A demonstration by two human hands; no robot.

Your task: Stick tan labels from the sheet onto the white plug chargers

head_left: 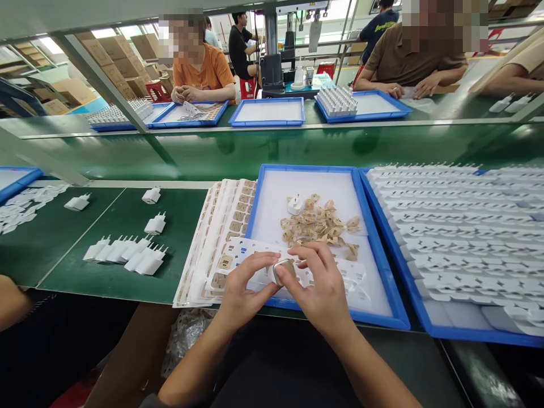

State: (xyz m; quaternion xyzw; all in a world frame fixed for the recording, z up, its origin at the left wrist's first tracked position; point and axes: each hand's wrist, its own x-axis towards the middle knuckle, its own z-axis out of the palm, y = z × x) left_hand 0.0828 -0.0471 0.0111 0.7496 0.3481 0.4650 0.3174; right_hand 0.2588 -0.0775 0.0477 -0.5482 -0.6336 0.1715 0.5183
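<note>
Between my two hands, low over the blue-rimmed tray, is a white plug adapter (271, 274) with a brownish label (289, 266) on the face turned toward me. My left hand (246, 286) grips it from the left with fingers and thumb. My right hand (321, 283) is closed at its right side, the thumb pressed on the labelled face. Beneath them lies a sticker sheet (348, 277), partly hidden by the hands. Crumpled brown peeled pieces (323, 224) and another white adapter (294, 204) lie farther back in the tray (306, 169).
Stacked sticker sheets (204, 243) adjoin the tray's left side. Several white adapters (127, 254) stand on the green bench farther left. At right, a second blue tray (450, 331) holds rows of white adapters. Co-workers (208, 68) sit across the line behind more trays (267, 112).
</note>
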